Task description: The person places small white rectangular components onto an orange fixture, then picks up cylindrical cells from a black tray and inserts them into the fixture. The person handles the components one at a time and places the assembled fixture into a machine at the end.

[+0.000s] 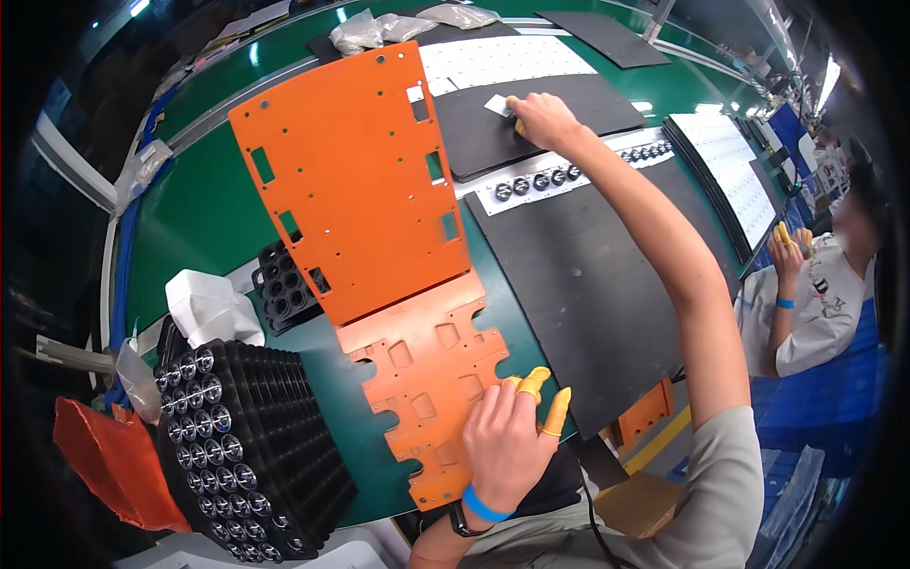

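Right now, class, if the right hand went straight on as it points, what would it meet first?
Past the small white piece at its fingertips, the right hand would probably meet the large orange panel; depth is unclear.

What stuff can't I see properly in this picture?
In the head view:
Left hand: its back hides the palm.
Right hand: too small to tell whether it holds the white piece.
Lens row: middle hidden by the right arm.
Black tray: partly behind the orange panel.
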Action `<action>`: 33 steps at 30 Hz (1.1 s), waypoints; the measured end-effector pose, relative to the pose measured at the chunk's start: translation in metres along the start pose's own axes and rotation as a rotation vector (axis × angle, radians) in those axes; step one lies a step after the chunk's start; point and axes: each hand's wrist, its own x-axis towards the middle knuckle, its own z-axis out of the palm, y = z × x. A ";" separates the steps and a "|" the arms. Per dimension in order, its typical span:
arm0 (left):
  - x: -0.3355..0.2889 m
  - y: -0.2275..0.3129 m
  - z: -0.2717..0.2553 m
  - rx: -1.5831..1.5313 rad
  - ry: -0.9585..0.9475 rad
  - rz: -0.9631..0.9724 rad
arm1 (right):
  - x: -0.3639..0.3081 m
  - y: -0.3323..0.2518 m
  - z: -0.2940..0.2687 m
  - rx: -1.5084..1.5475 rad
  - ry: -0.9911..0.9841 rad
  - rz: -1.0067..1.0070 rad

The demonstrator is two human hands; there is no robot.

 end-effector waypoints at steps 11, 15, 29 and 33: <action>-0.001 -0.001 0.001 0.000 -0.008 0.020 | 0.005 0.027 0.009 0.175 0.141 0.212; 0.000 -0.002 0.001 0.001 -0.017 0.015 | 0.008 0.027 0.017 0.099 0.147 0.229; 0.004 0.002 -0.002 0.004 -0.030 0.006 | 0.029 0.042 0.017 -0.017 -0.024 0.024; 0.004 0.002 -0.002 0.004 -0.021 0.010 | 0.035 0.031 -0.001 -0.027 -0.046 0.026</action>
